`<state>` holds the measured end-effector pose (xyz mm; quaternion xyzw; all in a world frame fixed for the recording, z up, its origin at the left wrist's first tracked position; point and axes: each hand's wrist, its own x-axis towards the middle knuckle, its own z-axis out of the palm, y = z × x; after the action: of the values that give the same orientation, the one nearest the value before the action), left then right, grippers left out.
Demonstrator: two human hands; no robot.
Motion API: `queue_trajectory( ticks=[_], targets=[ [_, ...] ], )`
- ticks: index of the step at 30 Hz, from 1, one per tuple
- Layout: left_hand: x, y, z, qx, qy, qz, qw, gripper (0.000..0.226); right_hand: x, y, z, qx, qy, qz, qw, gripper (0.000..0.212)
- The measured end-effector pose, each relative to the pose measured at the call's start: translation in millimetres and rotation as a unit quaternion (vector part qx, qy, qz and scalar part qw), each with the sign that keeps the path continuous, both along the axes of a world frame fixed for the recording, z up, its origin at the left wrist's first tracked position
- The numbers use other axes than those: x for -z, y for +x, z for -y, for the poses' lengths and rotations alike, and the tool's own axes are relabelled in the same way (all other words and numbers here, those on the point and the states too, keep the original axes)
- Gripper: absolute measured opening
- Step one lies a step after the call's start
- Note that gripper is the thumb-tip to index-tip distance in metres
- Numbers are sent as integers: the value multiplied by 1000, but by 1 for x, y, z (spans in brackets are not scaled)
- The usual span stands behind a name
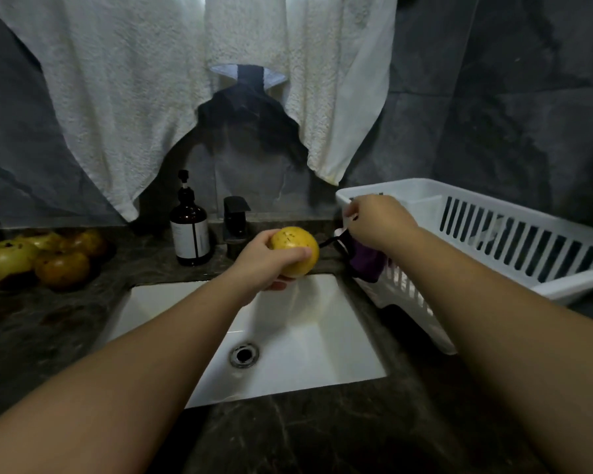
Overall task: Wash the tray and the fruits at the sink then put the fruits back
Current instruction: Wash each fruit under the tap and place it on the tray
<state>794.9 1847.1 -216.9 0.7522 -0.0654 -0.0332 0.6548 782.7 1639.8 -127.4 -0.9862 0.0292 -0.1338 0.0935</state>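
Observation:
My left hand (264,265) grips a yellow speckled fruit (297,251) above the back edge of the white sink (322,336). Several more yellow and brownish fruits (38,258) lie in a heap on the dark counter at the left; what is under them I cannot make out. My right hand (377,220) is at the near left corner of the white slotted rack (528,241), thumb and forefinger pinching a small pale piece (349,218) that I cannot identify. A purple cloth (368,263) with a black strap hangs just under that hand.
A black faucet (235,222) stands behind the sink, with a brown pump bottle (190,234) to its left. White towels (151,97) hang over the dark wall. The sink drain (243,354) is open and no water is running.

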Motion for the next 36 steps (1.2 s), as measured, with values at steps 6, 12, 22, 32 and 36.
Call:
queue_trajectory(
  ticks=[6,12,22,32,36],
  targets=[
    [3,0,20,17,-79,-33,996,65,-5,-4,10,117,-68,-170,976,47],
    [10,3,21,2,-173,-88,981,66,0,0,13,100,-71,-60,991,29],
    [25,2,-16,10,-227,-157,961,41,53,-1,-41,-140,289,94,942,14],
    [59,-1,-98,-64,-156,-317,933,59,131,1,-131,-158,717,-78,675,18],
    [64,3,-105,-70,-168,-333,925,57,135,8,-155,-205,603,-75,767,41]
  ],
)
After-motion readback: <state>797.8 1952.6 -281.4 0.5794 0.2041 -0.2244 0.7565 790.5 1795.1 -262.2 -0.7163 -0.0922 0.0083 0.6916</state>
